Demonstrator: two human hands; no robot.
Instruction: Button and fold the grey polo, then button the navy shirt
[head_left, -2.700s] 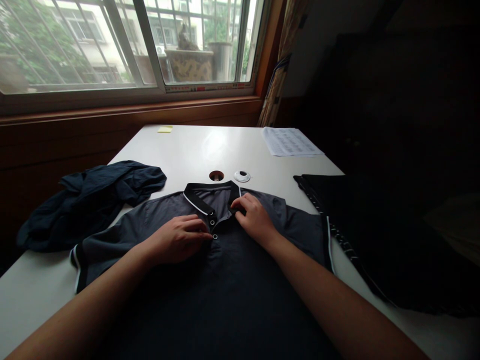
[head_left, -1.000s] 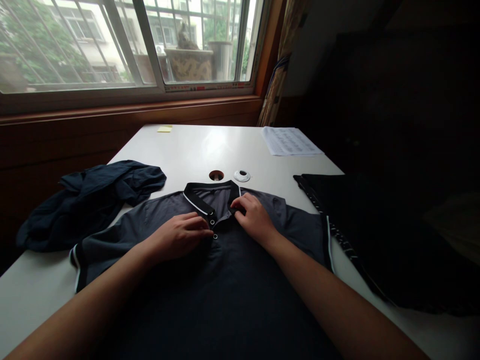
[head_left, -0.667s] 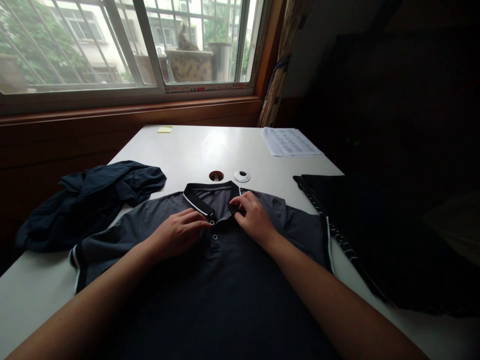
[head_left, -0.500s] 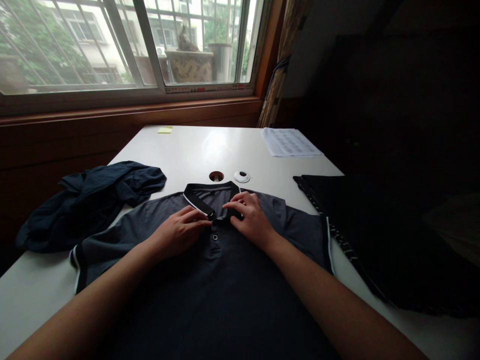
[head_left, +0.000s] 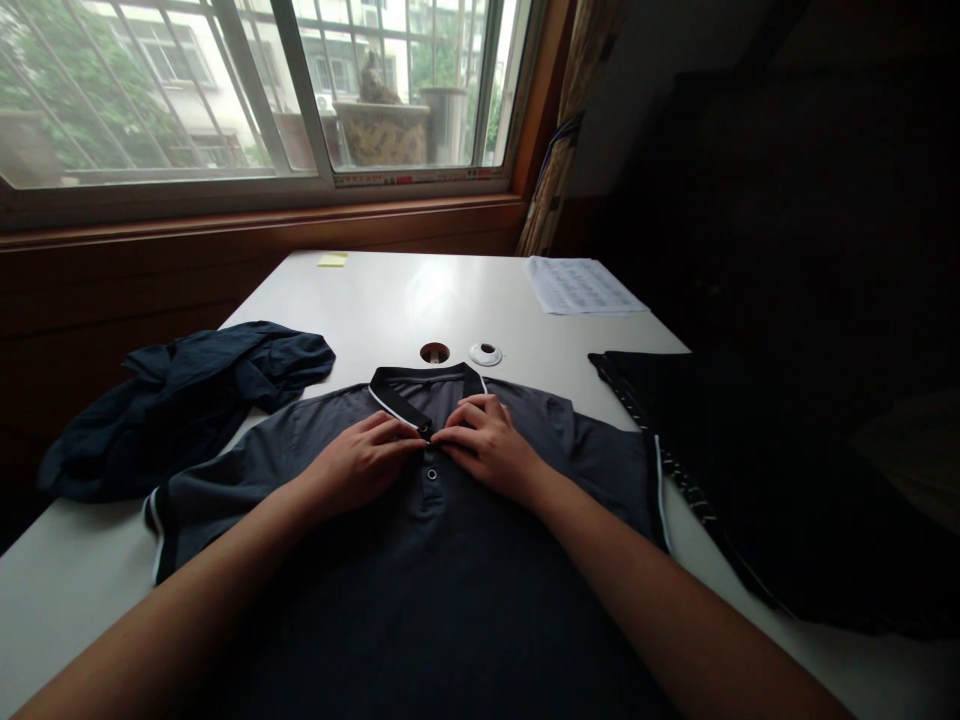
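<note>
A dark grey polo shirt (head_left: 442,560) with a black, white-edged collar lies flat, front up, on the white table (head_left: 420,295). My left hand (head_left: 360,462) rests on the shirt's left chest, its fingertips pinched on the placket edge at the top button. My right hand (head_left: 491,445) lies on the other side of the placket, fingers curled and pressing the cloth toward the left hand. The two hands' fingertips meet just below the collar. A second button (head_left: 431,474) shows below them.
A crumpled dark blue garment (head_left: 180,400) lies at the table's left edge. A black garment with white trim (head_left: 750,470) covers the right side. Beyond the shirt are a cable hole (head_left: 434,352), a white round cap (head_left: 485,353), printed papers (head_left: 581,285) and a yellow note (head_left: 331,260).
My right hand has slid left from the collar's right side to the placket, so its fingertips now meet my left hand's at the top button. The open neck has closed up.
</note>
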